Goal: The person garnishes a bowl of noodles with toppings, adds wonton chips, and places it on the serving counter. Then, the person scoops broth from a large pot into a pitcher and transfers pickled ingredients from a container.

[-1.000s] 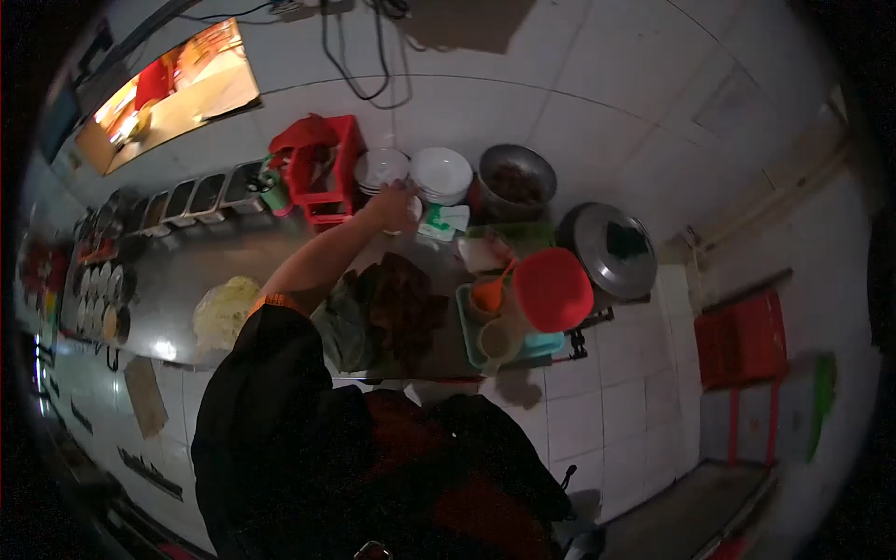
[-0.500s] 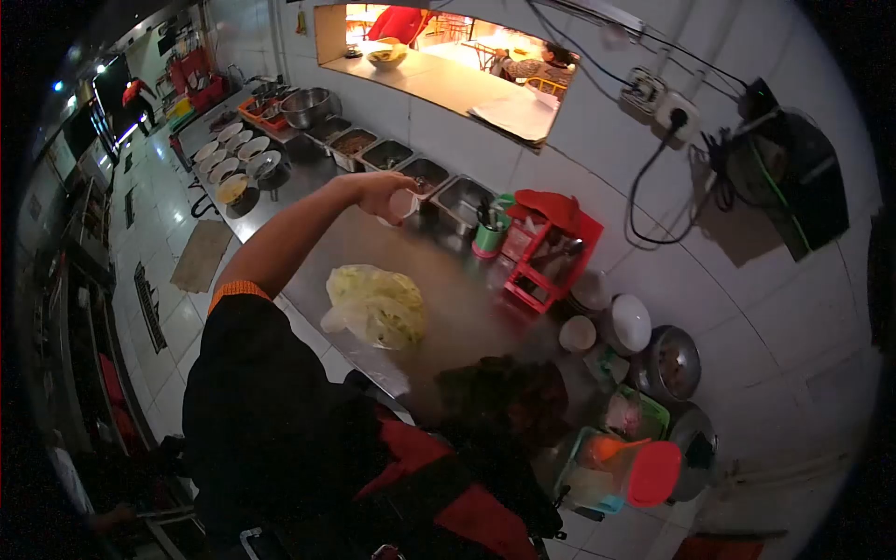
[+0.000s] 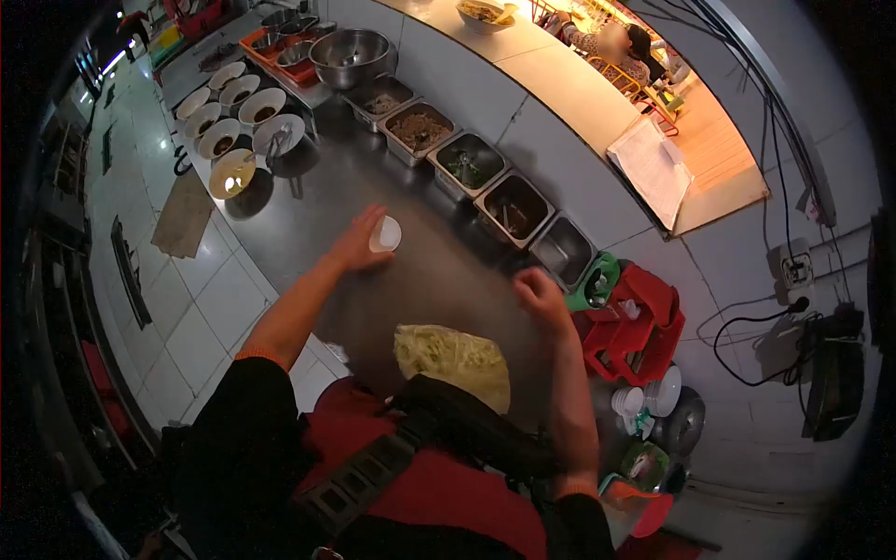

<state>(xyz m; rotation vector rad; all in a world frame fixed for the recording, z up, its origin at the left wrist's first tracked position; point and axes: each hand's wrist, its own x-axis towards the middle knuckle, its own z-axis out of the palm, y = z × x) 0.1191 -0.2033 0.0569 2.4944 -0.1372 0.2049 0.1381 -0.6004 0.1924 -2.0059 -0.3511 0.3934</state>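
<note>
The bare metal counter (image 3: 443,294) carries a plastic bag of pale yellow-green food (image 3: 453,364) near its front edge, a cluster of bowls (image 3: 232,175), a large steel bowl (image 3: 353,79), an orange tray (image 3: 303,77), five metal pans (image 3: 563,250) along the wall, and a red rack (image 3: 649,313)

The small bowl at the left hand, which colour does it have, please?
The small bowl is white, as the head view shows best.

White bowl (image 3: 389,234) and left hand (image 3: 357,245) shifted away from metal pans (image 3: 563,250), right hand (image 3: 541,297) now visible
</note>
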